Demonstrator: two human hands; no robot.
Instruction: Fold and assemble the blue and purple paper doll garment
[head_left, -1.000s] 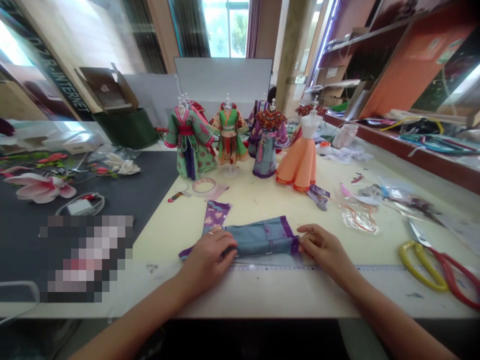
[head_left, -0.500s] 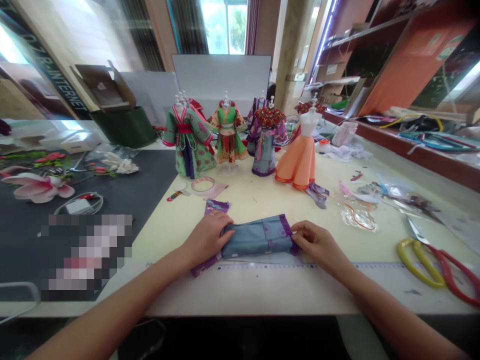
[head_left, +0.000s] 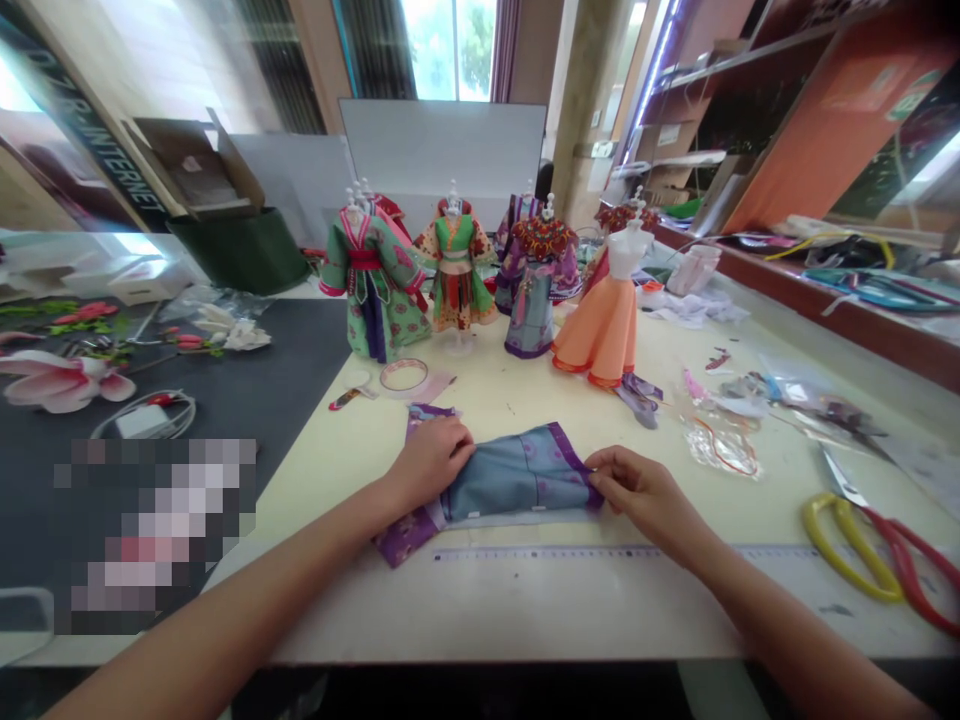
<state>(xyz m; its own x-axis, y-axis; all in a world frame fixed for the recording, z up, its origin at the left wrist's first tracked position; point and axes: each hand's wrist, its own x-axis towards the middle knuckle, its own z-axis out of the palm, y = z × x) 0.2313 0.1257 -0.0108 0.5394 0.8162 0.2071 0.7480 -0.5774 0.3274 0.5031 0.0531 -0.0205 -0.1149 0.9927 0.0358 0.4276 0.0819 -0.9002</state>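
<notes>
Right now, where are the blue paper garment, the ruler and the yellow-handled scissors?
blue paper garment (head_left: 517, 480), head view, middle of its blue panel.
ruler (head_left: 570, 552), head view, marked edge near its middle.
yellow-handled scissors (head_left: 844, 545), head view, on the yellow handle loop.

Matt blue-and-purple paper garment (head_left: 517, 478) lies on a smooth, cream table (head_left: 540, 610).

Both hands, left (head_left: 431, 462) and right (head_left: 637, 490), palms down, fingers seemingly pinching.
</notes>
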